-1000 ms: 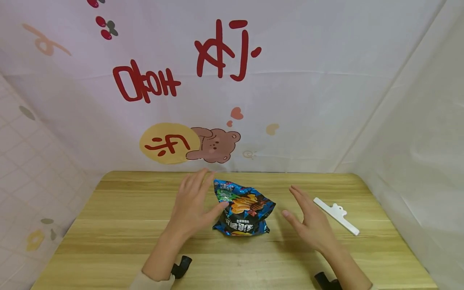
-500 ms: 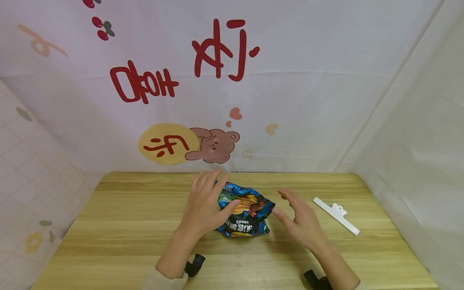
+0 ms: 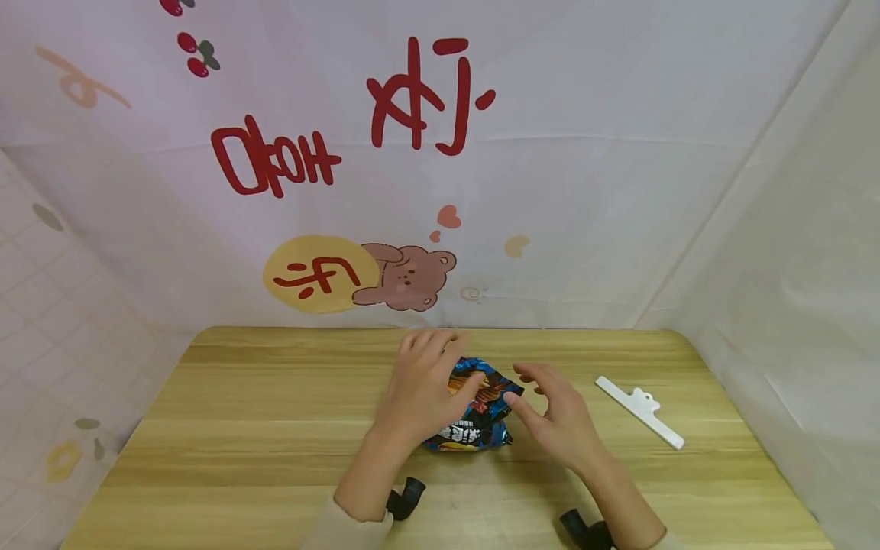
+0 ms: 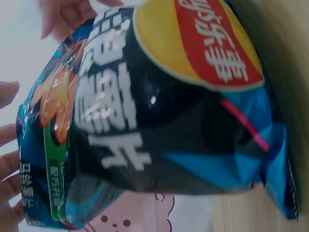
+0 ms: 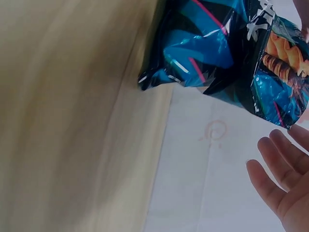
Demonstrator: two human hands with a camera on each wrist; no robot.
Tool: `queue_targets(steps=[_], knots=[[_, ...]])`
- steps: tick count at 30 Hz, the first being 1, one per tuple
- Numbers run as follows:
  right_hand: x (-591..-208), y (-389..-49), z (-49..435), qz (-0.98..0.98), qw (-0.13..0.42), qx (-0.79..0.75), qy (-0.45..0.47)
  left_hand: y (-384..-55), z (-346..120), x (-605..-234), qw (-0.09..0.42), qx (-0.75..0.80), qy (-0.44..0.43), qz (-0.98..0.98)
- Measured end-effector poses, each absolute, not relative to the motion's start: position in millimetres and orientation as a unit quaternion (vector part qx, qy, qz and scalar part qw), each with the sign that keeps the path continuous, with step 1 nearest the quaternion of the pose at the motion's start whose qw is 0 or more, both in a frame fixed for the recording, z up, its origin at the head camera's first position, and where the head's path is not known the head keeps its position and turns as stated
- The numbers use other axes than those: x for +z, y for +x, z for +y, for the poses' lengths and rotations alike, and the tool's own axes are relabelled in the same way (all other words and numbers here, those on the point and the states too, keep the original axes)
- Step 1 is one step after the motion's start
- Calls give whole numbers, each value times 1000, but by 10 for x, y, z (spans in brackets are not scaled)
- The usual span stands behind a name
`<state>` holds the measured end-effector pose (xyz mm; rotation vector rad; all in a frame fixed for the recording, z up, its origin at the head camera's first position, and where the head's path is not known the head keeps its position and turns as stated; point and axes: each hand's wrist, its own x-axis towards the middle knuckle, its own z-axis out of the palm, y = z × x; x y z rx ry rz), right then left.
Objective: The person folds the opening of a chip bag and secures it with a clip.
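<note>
A blue and black potato chip bag (image 3: 474, 437) stands on the table, its printed front filling most of the left wrist view. My left hand (image 3: 421, 393) covers the bag's left side in the head view; in the left wrist view its loosely bent fingers (image 4: 8, 166) lie behind the bag's upper edge, thumb in front. Whether they touch it is hard to tell. My right hand (image 3: 560, 416) is by the bag's upper right corner, thumb and fingers apart. The right wrist view has its extended fingers (image 5: 285, 166) close to that corner.
A long white clip (image 3: 639, 411) lies on the wooden table (image 3: 275, 428) right of my right hand. White printed cloth (image 3: 584, 191) hangs behind the table and along both sides. Black wrist mounts (image 3: 407, 498) show below each hand.
My left hand has moved right, over the bag's left part. My right hand has come left, closer to the bag's upper right corner. The clip lies as before.
</note>
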<state>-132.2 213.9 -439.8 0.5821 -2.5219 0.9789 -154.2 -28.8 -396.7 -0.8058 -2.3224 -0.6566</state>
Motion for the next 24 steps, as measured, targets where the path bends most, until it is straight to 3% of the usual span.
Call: queue_targets(steps=[24], knots=[[-4421,-1357,2049,-874,213,376,222,-1559,-204,-4047,315,-223,-305,-870]])
